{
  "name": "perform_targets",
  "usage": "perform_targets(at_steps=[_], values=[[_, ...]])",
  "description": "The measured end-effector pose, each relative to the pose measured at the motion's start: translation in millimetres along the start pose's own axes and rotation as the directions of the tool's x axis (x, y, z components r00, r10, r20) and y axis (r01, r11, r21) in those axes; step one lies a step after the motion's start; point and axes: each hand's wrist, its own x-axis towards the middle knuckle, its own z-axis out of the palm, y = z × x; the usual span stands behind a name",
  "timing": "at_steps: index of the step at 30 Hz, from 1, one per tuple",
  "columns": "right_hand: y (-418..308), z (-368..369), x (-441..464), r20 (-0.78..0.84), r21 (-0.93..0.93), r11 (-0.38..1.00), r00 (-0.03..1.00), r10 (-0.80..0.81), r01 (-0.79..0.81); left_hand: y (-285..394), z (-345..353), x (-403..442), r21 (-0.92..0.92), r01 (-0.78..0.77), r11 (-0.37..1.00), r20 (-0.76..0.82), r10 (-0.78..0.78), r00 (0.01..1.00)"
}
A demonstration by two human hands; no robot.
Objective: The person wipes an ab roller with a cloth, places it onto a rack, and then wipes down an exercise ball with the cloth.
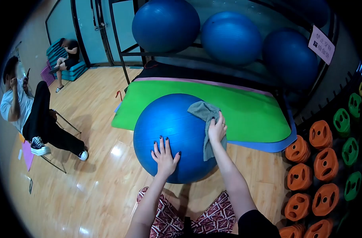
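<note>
Seated people's faces [20,72] blurred, lowest orange plates [319,229] cut off, right palm hidden

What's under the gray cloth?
The blue ball: the gray cloth drapes over its upper right side, with the right hand on it. The ball's surface directly beneath is covered, so its condition there can't be seen.

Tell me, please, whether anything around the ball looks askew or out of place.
The blue mat looks askew: it sticks out beyond the green mat at the near right corner instead of lining up. A small dark item lies loose on the floor at left. I see no spill or damage.
</note>
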Motion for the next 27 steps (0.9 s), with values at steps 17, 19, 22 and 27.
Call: perform_targets(at_steps=[17, 19, 22, 27], values=[[-44.9, -52.6, -96.0, 0.179, 0.072, 0.587, 0.569, -0.803, 0.806, -60.2, -16.4, -24.0, -0.043, 0.063, 0.997, -0.015, -0.063, 0.998], [-45.6, -63.3, -112.8, 0.131, -0.051, 0.836, 0.834, -0.537, 0.546, -46.2, -18.3, -19.9, -0.06, 0.066, 0.996, -0.02, -0.067, 0.998], [-42.4, -64.7, -125.9, 0.232, -0.007, 0.979, 0.953, -0.195, 0.202, -22.1, -16.2, -13.6, -0.019, 0.032, 0.999, -0.019, -0.032, 0.999], [-44.7, -57.7, -104.7, 0.337, 0.377, 0.88, 0.928, 0.161, -0.29, 8.9, -10.5, -25.6, 0.005, -0.001, 1.0, -0.043, 0.001, 0.999]])
